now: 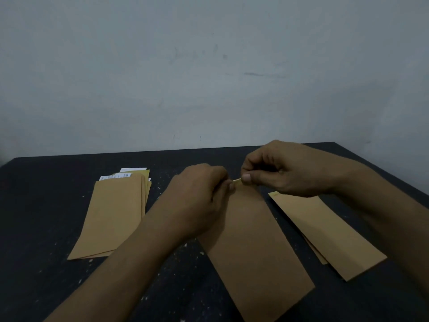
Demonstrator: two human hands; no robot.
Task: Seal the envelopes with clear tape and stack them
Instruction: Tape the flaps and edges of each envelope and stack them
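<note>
A long brown envelope (253,247) lies flat in the middle of the dark table (46,205). Above its far end, my left hand (199,194) and my right hand (285,168) pinch the two ends of a short strip of clear tape (236,180), with the fingers of both hands curled. To the left lies a pile of brown envelopes (113,212) with white papers sticking out at the far end. On the right, two or three brown envelopes (325,231) are stacked, partly under my right forearm. No tape roll is visible.
A pale wall (209,77) rises right behind the table's far edge. The dark tabletop is speckled with small white flecks. The table's right edge runs diagonally past my right forearm.
</note>
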